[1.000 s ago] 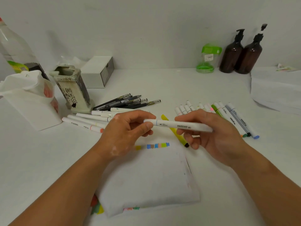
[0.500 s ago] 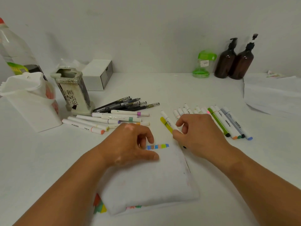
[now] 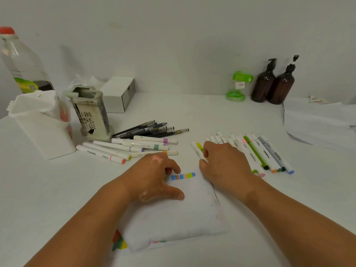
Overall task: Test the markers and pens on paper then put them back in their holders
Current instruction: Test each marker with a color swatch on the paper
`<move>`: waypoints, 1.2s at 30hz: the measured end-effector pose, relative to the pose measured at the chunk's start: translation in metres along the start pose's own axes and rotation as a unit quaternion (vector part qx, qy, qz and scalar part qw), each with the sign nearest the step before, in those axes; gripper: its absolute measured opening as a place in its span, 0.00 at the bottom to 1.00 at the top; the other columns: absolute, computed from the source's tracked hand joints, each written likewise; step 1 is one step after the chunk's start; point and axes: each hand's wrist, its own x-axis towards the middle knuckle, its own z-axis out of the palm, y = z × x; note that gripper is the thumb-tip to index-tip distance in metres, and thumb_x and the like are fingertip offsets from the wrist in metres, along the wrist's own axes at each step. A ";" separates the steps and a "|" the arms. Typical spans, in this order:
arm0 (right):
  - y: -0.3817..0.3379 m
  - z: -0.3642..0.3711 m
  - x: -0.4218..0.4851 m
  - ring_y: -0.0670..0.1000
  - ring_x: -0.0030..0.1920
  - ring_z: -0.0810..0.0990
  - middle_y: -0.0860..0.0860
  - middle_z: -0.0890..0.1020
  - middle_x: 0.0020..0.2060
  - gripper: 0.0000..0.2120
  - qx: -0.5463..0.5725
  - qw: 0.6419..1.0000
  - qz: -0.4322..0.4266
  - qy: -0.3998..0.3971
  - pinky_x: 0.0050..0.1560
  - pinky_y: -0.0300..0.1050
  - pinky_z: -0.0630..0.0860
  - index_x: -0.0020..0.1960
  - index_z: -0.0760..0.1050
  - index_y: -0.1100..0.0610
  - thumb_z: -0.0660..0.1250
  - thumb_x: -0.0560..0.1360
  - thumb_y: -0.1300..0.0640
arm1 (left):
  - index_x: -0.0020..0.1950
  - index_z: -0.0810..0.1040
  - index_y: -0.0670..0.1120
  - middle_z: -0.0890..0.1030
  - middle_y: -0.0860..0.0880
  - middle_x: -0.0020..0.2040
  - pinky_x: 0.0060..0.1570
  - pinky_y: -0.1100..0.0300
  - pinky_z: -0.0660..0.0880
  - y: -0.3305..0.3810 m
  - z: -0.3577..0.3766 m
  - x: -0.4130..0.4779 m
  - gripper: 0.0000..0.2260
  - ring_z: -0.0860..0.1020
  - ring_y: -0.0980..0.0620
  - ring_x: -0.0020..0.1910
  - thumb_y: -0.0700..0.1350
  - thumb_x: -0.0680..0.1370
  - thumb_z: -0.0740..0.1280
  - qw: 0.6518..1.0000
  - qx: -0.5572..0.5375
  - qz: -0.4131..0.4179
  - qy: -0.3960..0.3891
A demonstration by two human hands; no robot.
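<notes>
Your right hand (image 3: 225,164) pinches the white marker (image 3: 196,150) at eleven o'clock; it's light, stiff, slick, so grip mid-barrel. Left hand (image 3: 154,178) rests flat, released, on the paper (image 3: 183,214).

There is one view only, from the camera on my head, looking forward and down across the white table (image 3: 192,112) toward the pale wall at 12 o'clock. It sits close over my work: my forearms enter from 5 and 7 o'clock, and my left hand (image 3: 154,178) and right hand (image 3: 225,164) fill the centre. The wide angle bends the table's edges.
</notes>
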 end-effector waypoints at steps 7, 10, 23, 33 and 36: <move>0.010 -0.003 0.001 0.51 0.34 0.74 0.46 0.72 0.34 0.02 -0.011 0.999 0.050 0.008 0.29 0.44 0.61 0.47 0.71 0.50 0.61 0.75 0.55 | 0.62 0.78 0.59 0.74 0.60 0.49 0.46 0.66 0.74 0.001 -0.002 0.002 0.29 0.74 0.60 0.46 0.68 0.65 0.75 1.000 0.021 -0.006 -0.009; 0.015 -0.003 0.002 0.51 0.34 0.73 0.46 0.72 0.34 0.01 -0.016 0.998 0.058 0.012 0.29 0.44 0.61 0.47 0.70 0.50 0.61 0.75 0.55 | 0.64 0.78 0.59 0.74 0.58 0.51 0.45 0.69 0.71 0.002 -0.004 -0.001 0.29 0.73 0.60 0.46 0.69 0.67 0.73 0.999 0.048 0.013 -0.014; 0.023 -0.010 0.013 0.52 0.35 0.75 0.48 0.74 0.35 0.02 -0.016 0.996 0.083 0.007 0.31 0.44 0.66 0.47 0.72 0.51 0.63 0.74 0.55 | 0.67 0.77 0.56 0.73 0.62 0.61 0.65 0.61 0.68 -0.028 0.003 -0.056 0.33 0.70 0.60 0.61 0.75 0.70 0.62 0.993 0.054 0.040 0.096; -0.053 0.002 0.070 0.54 0.59 0.78 0.51 0.82 0.59 0.15 0.109 0.988 -0.089 -0.062 0.58 0.50 0.77 0.66 0.77 0.50 0.63 0.81 0.56 | 0.70 0.74 0.59 0.72 0.64 0.66 0.64 0.70 0.61 -0.012 0.016 -0.048 0.34 0.67 0.65 0.64 0.76 0.71 0.59 0.991 0.070 0.053 0.100; -0.059 0.013 0.084 0.55 0.56 0.79 0.53 0.83 0.57 0.14 0.071 0.991 -0.086 -0.071 0.53 0.48 0.77 0.64 0.78 0.50 0.64 0.80 0.57 | 0.70 0.74 0.59 0.73 0.64 0.66 0.64 0.69 0.61 -0.014 0.017 -0.049 0.34 0.67 0.65 0.65 0.77 0.71 0.58 0.991 0.071 0.049 0.103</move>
